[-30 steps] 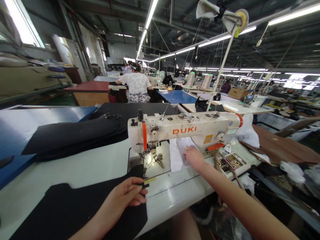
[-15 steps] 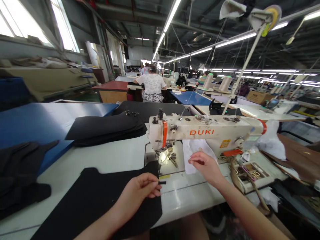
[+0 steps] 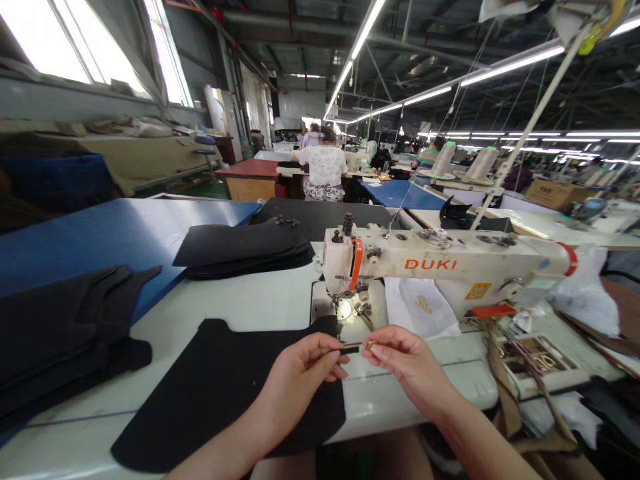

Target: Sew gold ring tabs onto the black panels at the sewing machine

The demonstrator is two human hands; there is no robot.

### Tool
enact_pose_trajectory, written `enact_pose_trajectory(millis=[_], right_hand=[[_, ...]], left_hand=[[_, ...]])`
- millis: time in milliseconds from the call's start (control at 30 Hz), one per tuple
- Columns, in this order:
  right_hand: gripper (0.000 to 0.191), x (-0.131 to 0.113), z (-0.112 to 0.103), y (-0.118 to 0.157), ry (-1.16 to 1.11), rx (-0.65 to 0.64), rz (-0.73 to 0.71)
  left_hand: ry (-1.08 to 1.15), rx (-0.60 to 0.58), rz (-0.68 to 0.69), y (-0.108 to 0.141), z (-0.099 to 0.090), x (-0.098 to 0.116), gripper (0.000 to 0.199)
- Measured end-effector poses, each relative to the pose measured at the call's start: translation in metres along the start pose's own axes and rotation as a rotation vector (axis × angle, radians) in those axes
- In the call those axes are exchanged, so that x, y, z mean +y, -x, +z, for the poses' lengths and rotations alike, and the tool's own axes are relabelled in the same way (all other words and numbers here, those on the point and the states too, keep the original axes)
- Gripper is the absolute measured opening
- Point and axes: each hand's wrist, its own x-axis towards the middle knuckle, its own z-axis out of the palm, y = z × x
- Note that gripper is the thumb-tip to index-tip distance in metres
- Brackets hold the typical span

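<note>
My left hand (image 3: 300, 373) pinches a narrow black strip (image 3: 352, 349), whose end pokes out to the right of the fingertips. Just beside it, my right hand (image 3: 407, 360) grips a small gold metal ring (image 3: 371, 345) between thumb and fingers; its exact shape is partly hidden. Beneath my left hand and forearm lies a large black fabric panel (image 3: 210, 390), its far corner close to the needle area of a white sewing machine (image 3: 385, 263). Under the machine's arm, several small gold metal pieces (image 3: 423, 305) rest on a white bag (image 3: 400, 310).
A parts tray (image 3: 530, 387) with metal fittings stands at the right, a brown strap (image 3: 503, 373) beside it. Stacked black panels (image 3: 245, 247) lie beyond the panel; more black pieces (image 3: 65, 333) are at the left. A person (image 3: 324, 167) sits further ahead.
My right hand has come left from the white bag to the strip, with the gold ring now showing in its fingers. My left hand still holds the strip. The view has shifted left.
</note>
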Motion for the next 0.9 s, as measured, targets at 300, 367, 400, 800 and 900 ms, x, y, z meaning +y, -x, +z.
enact_pose_trajectory(millis=[300,367,400,800,900], right_hand=[[0.022,0.008,0.009,-0.001,-0.301,-0.069,0.148],[0.021,0.009,0.010,-0.001,-0.253,-0.064,0.113],[0.020,0.010,0.011,-0.001,-0.206,-0.055,0.083],[0.012,-0.005,0.016,0.010,0.308,-0.034,-0.167],[0.013,-0.005,0.016,0.012,0.273,-0.061,-0.132]], left_hand=[[0.034,0.028,0.004,0.002,0.001,0.007,0.028],[0.038,0.026,0.004,0.002,-0.001,0.006,0.028],[0.040,0.025,0.004,0.002,-0.001,0.005,0.027],[0.122,-0.137,-0.057,0.001,-0.009,0.005,0.031],[0.185,-0.178,-0.081,0.002,-0.012,0.004,0.031]])
